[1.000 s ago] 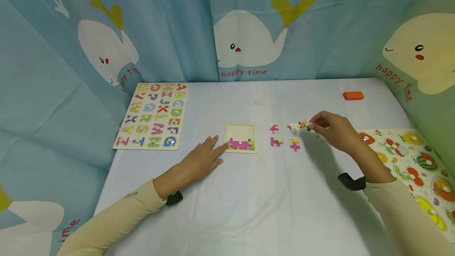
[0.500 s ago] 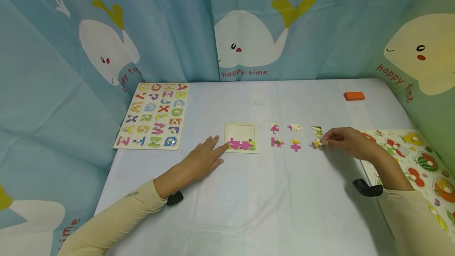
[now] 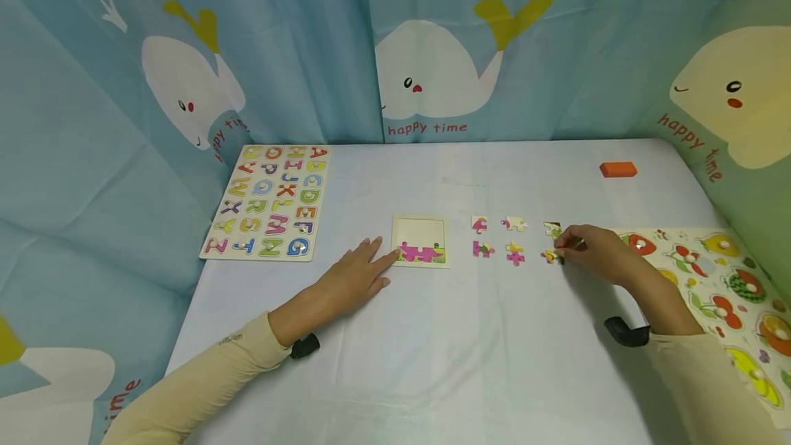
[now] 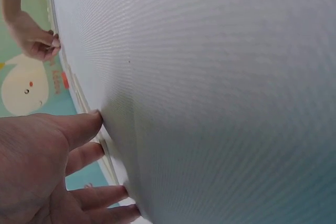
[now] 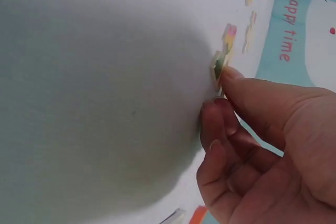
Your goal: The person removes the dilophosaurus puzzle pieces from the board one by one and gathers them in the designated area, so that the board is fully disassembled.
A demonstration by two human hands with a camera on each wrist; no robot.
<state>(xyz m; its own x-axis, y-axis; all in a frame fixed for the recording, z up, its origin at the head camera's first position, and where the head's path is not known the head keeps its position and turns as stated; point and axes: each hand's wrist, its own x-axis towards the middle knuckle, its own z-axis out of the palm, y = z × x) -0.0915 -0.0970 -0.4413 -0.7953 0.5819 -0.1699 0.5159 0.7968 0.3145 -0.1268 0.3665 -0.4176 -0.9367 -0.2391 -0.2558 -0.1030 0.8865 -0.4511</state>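
Observation:
My right hand [image 3: 596,250] pinches a yellow and dark puzzle piece [image 3: 550,257] at the table, thumb and forefinger at its right side. In the right wrist view the thumb and fingertips meet at this puzzle piece [image 5: 218,66]. Just behind it lies a white and green puzzle piece [image 3: 552,228], partly hidden by the fingers. My left hand [image 3: 352,273] rests on the table with fingers spread, its forefinger at the left edge of a square puzzle tray [image 3: 419,219]. Joined pink and green pieces [image 3: 420,253] fill the tray's lower part. In the left wrist view the left hand [image 4: 68,166] is spread.
Between tray and right hand, several loose puzzle pieces [image 3: 515,253] lie in two rows. An alphabet board [image 3: 266,201] stands at the left, a fruit board [image 3: 717,294] at the right under the right forearm. An orange block [image 3: 618,169] sits at the back right.
My right hand has brought the yellow and dark piece from the back row to the front row's right end, then shifted slightly there. The left hand has stayed at the tray.

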